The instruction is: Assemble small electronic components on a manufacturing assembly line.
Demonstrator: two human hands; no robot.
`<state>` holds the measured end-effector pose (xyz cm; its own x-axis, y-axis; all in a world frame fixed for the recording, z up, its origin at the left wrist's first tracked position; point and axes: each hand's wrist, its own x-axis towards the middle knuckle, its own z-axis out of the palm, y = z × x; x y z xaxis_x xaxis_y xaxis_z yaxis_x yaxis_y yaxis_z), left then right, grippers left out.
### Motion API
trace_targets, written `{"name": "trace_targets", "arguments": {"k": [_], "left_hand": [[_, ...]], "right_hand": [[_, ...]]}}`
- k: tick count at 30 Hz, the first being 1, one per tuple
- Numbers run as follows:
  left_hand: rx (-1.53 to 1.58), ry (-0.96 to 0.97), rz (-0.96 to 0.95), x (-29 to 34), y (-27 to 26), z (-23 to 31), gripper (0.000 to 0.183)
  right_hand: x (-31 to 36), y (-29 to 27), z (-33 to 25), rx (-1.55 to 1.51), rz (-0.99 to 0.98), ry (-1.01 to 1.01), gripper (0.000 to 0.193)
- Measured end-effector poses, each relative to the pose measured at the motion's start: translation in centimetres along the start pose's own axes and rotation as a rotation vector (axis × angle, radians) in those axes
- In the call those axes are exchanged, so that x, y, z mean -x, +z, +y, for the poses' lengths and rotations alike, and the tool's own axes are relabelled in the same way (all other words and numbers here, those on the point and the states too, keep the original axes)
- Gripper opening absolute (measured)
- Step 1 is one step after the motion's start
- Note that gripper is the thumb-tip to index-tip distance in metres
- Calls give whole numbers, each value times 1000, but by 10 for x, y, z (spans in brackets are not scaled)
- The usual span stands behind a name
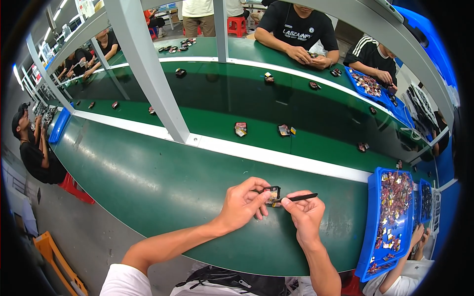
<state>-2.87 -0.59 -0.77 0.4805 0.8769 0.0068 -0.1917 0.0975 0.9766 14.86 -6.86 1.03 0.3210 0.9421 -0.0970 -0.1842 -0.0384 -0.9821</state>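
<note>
Over the green tabletop (163, 182), my left hand (242, 204) pinches a small black-framed electronic part between thumb and fingers. The part (274, 191) has pale and yellowish pieces inside its frame; its exact kind is too small to make out. My right hand (307, 217) grips a slim, black, pen-shaped tool (303, 197), its back end pointing right. The tool's front end lies at the lower right edge of the part, partly hidden by my fingers. Both hands are close together, just above the table.
At my right stands a blue tray (371, 222) full of small reddish parts. Beyond a white rail (256, 154) runs a green conveyor belt (207, 121) carrying scattered black-framed parts (240, 129). A grey metal post (148, 74) rises ahead. Several people work across the belt and at both sides.
</note>
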Motion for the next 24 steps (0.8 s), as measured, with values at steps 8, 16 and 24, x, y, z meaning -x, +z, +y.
{"name": "trace_targets", "arguments": {"k": [8,16,24], "left_hand": [[91,-69,-68,-4,-6,-6,29],[169,-97,-112,-6,-8,-6,31],[185,-87,-119,-6,-8,-5,30]], "right_hand": [[3,-5,3,-11,-29,-117,15],[3,-4,7,332,27,-571,11],[3,-3,6,346,0,-570,12]]}}
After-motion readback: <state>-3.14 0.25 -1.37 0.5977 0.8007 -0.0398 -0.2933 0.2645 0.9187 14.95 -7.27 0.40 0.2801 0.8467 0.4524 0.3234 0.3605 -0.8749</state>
